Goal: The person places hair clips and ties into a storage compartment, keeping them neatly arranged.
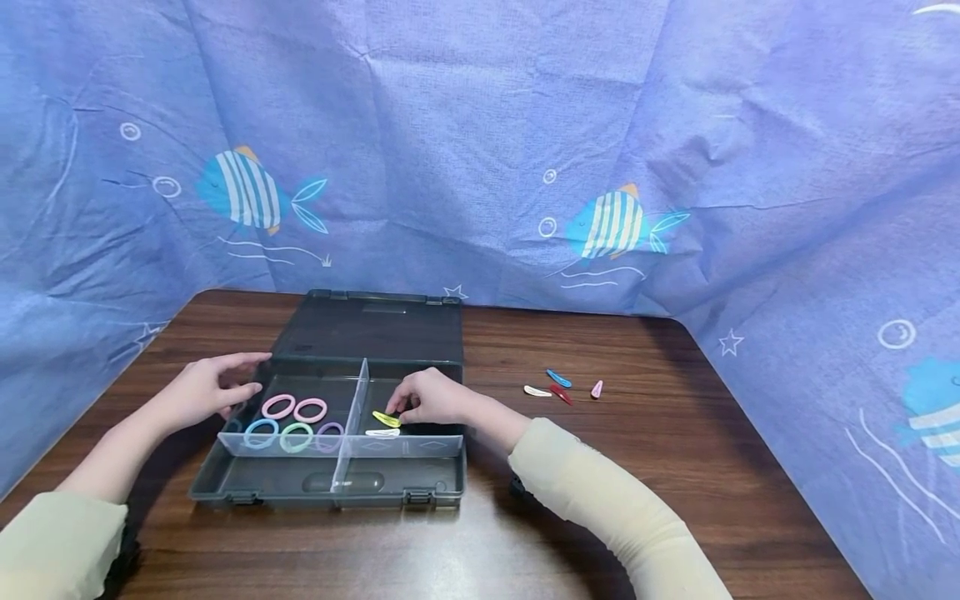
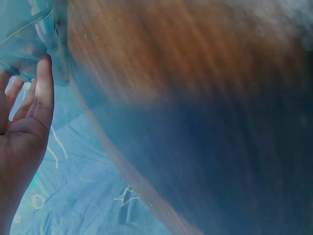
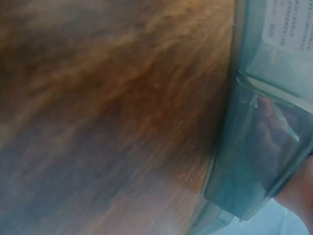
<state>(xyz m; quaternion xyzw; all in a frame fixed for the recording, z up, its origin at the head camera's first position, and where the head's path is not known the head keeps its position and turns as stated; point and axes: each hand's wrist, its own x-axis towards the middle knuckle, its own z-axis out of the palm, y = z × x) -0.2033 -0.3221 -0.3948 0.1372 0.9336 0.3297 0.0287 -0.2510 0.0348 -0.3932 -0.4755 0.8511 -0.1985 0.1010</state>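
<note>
My right hand (image 1: 429, 398) is down in the right compartment of a dark translucent plastic box (image 1: 327, 502), pinching a yellow hair clip (image 1: 386, 419) between thumb and fingertips. Just in front of that clip lies a white hair clip (image 1: 382, 432). In the right wrist view, fingers (image 3: 268, 129) show faintly through the box wall. My left hand (image 1: 201, 388) rests at the box's left side, fingers fairly straight and touching its edge. Pink hair ties (image 1: 311, 409), a blue tie (image 1: 261, 433), a green tie (image 1: 296, 437) and a purple tie (image 1: 330, 437) lie in the left compartment.
Right of the box, a blue clip (image 1: 558, 378), a white clip (image 1: 537, 391), a red clip (image 1: 560, 394) and a pink clip (image 1: 597, 389) lie on the wooden table (image 1: 645, 433). The lid (image 1: 371, 327) lies back behind the box. A fish-patterned cloth (image 1: 465, 150) hangs behind.
</note>
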